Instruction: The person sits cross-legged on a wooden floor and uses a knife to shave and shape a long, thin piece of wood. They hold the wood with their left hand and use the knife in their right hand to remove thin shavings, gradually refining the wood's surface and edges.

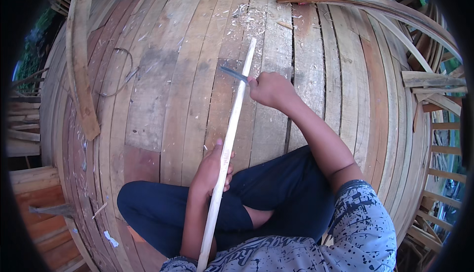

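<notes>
A long, pale wooden stick (234, 119) slants up from my lap, its far end above the plank floor. My left hand (216, 169) is wrapped around its lower half, thumb along the left side and fingertips showing on the right. In my right hand (270, 90), fingers closed in a fist, is a knife; the fist hides its handle. The dark knife blade (232, 73) lies across the upper part of the stick and points to the left. Whether its edge bites into the wood I cannot tell.
Wood shavings (249, 19) are scattered beyond the stick on the plank floor (163, 89). At the left lies a long board (81, 69), with a thin looped strip (131, 69) beside it. Curved planks (355, 0) reach across the far right. Slatted railings stand along both sides.
</notes>
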A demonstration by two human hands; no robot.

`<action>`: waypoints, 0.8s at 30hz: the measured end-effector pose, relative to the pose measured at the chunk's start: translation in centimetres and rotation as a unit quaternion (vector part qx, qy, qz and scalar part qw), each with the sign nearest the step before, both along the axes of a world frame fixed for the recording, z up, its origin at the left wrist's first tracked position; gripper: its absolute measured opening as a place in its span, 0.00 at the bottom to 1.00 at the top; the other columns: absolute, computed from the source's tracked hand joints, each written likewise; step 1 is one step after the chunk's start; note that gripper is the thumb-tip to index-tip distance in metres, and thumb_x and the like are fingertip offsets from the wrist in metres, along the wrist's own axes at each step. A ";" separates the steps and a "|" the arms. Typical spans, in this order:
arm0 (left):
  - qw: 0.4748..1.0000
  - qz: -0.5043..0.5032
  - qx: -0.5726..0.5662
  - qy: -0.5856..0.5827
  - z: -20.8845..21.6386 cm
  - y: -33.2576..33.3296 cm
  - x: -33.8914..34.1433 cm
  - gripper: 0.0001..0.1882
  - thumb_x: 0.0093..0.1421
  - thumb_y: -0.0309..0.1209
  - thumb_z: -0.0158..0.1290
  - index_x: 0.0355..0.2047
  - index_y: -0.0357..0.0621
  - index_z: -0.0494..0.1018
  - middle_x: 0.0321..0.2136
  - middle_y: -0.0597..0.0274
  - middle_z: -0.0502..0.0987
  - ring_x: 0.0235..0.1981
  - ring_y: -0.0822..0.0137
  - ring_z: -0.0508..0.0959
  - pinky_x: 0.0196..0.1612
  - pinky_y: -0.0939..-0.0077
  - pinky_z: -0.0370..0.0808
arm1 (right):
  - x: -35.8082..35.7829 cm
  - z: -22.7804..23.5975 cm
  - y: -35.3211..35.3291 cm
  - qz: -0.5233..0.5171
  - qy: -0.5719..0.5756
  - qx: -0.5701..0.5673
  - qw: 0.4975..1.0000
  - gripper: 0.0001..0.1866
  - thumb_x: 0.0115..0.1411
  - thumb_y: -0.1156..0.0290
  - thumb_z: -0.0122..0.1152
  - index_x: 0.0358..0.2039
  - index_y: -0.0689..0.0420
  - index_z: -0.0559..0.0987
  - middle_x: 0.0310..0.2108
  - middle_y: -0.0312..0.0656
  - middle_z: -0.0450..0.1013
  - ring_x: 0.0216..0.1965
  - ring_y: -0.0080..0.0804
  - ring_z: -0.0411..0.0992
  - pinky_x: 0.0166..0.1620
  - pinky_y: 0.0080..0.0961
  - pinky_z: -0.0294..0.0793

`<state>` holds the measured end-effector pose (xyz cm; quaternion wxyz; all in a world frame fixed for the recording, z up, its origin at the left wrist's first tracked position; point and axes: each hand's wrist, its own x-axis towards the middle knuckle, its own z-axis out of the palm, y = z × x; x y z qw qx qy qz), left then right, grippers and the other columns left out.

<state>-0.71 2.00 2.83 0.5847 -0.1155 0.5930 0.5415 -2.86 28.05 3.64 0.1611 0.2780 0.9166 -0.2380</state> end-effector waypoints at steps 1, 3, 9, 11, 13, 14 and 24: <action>1.000 0.005 0.003 -0.014 -0.1 -0.2 -0.1 0.32 0.70 0.60 0.32 0.37 0.42 0.67 0.13 0.66 0.64 0.07 0.73 0.65 0.08 0.76 0.63 | -0.1 0.1 0.1 0.011 -0.006 -0.019 1.000 0.31 0.67 0.50 0.42 0.37 0.68 0.82 0.36 0.60 0.79 0.44 0.58 0.78 0.51 0.47 0.74; 1.000 0.004 0.007 -0.010 -0.4 0.1 -0.3 0.31 0.70 0.61 0.32 0.36 0.43 0.67 0.13 0.67 0.63 0.07 0.73 0.65 0.08 0.76 0.63 | 0.1 0.2 0.2 0.031 -0.021 -0.059 0.998 0.30 0.67 0.51 0.41 0.36 0.68 0.82 0.36 0.61 0.79 0.43 0.58 0.77 0.51 0.47 0.75; 0.993 0.017 0.079 -0.088 -0.6 -0.1 -0.5 0.29 0.70 0.60 0.30 0.35 0.48 0.66 0.13 0.68 0.62 0.06 0.74 0.62 0.07 0.78 0.62 | 0.8 -0.4 -2.1 0.035 0.028 -0.043 0.998 0.30 0.67 0.52 0.43 0.31 0.68 0.82 0.31 0.63 0.78 0.39 0.59 0.78 0.48 0.48 0.74; 0.987 0.030 0.108 -0.119 -1.0 -0.4 -0.4 0.27 0.70 0.58 0.30 0.35 0.48 0.65 0.13 0.69 0.61 0.06 0.74 0.61 0.07 0.78 0.62 | 0.2 -0.1 -1.0 0.017 -0.008 -0.085 0.996 0.30 0.67 0.52 0.41 0.35 0.68 0.82 0.34 0.61 0.78 0.43 0.57 0.78 0.51 0.45 0.75; 0.978 0.040 0.143 -0.149 -1.2 0.1 -0.7 0.26 0.69 0.57 0.31 0.35 0.49 0.65 0.13 0.68 0.61 0.06 0.73 0.62 0.07 0.77 0.62 | 0.0 -0.4 0.2 -0.038 0.012 -0.037 0.999 0.30 0.68 0.52 0.41 0.34 0.68 0.82 0.34 0.61 0.78 0.42 0.56 0.78 0.51 0.47 0.75; 0.965 0.044 0.178 -0.188 -1.5 -0.2 -0.7 0.25 0.69 0.56 0.31 0.35 0.48 0.65 0.14 0.68 0.61 0.07 0.72 0.62 0.07 0.76 0.62 | 0.6 -0.9 -0.7 -0.024 0.024 -0.029 0.999 0.30 0.68 0.51 0.42 0.34 0.68 0.82 0.33 0.60 0.78 0.41 0.56 0.78 0.50 0.47 0.75; 0.849 0.131 0.372 -0.351 -3.4 -0.1 -0.7 0.23 0.69 0.53 0.32 0.37 0.45 0.62 0.17 0.66 0.63 0.08 0.72 0.63 0.08 0.76 0.63 | 1.0 -2.7 -3.5 0.000 0.104 -0.079 0.991 0.33 0.68 0.51 0.42 0.27 0.70 0.82 0.24 0.62 0.76 0.34 0.59 0.79 0.44 0.49 0.76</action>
